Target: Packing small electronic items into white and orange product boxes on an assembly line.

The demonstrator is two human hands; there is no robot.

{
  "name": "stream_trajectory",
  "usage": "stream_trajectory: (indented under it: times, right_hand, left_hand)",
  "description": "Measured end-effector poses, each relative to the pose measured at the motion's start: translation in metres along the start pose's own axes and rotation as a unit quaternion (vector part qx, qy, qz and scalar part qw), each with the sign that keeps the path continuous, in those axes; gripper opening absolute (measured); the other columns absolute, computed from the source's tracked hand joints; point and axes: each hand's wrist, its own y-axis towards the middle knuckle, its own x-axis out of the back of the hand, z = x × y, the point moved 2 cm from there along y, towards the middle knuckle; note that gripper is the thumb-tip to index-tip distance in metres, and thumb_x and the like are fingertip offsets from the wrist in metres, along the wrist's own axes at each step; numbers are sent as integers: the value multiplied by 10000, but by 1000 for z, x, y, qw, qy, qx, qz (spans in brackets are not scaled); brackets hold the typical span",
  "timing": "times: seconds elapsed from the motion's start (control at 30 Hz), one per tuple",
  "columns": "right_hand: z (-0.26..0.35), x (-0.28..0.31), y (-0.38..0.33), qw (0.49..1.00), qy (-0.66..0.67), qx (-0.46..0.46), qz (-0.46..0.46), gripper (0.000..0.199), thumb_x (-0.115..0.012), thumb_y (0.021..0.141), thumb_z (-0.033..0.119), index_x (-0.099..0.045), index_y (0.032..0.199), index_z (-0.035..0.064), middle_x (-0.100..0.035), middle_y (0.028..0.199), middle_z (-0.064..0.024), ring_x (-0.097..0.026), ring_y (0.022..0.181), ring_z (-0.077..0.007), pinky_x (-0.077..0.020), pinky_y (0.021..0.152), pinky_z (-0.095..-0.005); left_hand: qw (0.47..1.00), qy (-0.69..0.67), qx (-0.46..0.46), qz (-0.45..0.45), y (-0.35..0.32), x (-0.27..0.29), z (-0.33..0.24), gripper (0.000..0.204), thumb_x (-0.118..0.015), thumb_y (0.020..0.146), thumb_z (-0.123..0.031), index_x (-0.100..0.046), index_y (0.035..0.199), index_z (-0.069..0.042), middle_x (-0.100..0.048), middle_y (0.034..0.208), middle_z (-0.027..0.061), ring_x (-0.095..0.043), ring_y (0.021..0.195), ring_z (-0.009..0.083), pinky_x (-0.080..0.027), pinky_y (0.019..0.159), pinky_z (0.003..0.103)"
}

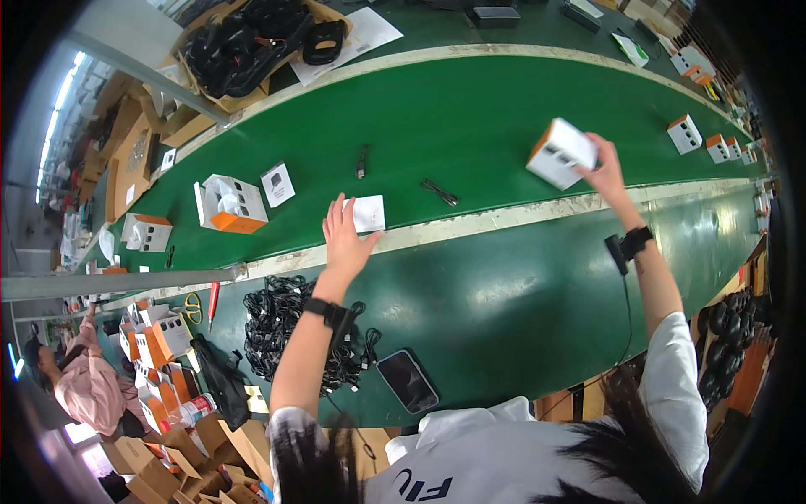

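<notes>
"While the right hand (606,172) grips the side of a white-and-orange box (564,155), where is the left hand (342,239)?"

"At the near edge of the green belt (470,109), its fingers spread beside a small white leaflet (369,214); whether they press it cannot be told."

"And the box?"

"Right of the leaflet, tilted at the belt; whether it touches the surface is unclear. A bundled black cable (440,192) lies between the hands, and a heap of black cables (277,323) sits near the left forearm (295,370)."
</notes>
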Motion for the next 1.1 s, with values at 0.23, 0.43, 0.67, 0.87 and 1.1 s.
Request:
stream_trajectory:
  times: [0.23, 0.43, 0.67, 0.87, 1.1]
  right_hand:
    - [-126, 88, 18, 985, -114, -70, -109, 547, -738, 680, 126, -504, 1174, 91, -444, 1221, -139, -460, 1087, -275, -411, 862, -366]
    - [19, -6, 2, 942, -284, 157, -81, 388, -634, 717, 58, -517, 1088, 55, -492, 1132, -177, -452, 1097, -357, -343, 935, -445]
    - [120, -197, -25, 978, -121, 28, 168, 449, -683, 745, 245, -530, 1107, 28, -518, 1019, -158, -503, 970, -318, -427, 831, -383]
    - [98, -202, -31, 977, -106, 38, 180, 192, -590, 812, 114, -525, 960, 11, -546, 864, -149, -529, 889, -324, -441, 755, -372]
    - [153, -248, 16, 966, -12, -116, 232, 476, -586, 820, 372, -425, 1107, 28, -601, 786, -197, -603, 740, -354, -460, 645, -425]
  left_hand:
    - [982, 6, -16, 188, 37, -35, 32, 810, -806, 559, -317, -439, 1241, -80, -445, 1211, 100, -403, 1158, 282, -334, 961, 424]
    - [984, -13, 9, 179, 52, -26, 28, 559, -845, 473, -272, -580, 918, -62, -455, 1092, 85, -424, 1074, 276, -379, 901, 386]
    - [946, -192, 127, 229, 53, -39, 37, 309, -772, 627, -154, -559, 783, 7, -599, 679, 91, -542, 606, 177, -457, 607, 304]
    - [952, -175, 253, 11, 90, -4, 99, 324, -737, 681, -203, -600, 833, 48, -616, 827, 175, -591, 746, 292, -470, 696, 368]
    - [942, 65, 299, -136, 108, -38, 142, 688, -751, 669, -364, -432, 1065, 99, -424, 1157, 319, -410, 1079, 460, -352, 938, 474]
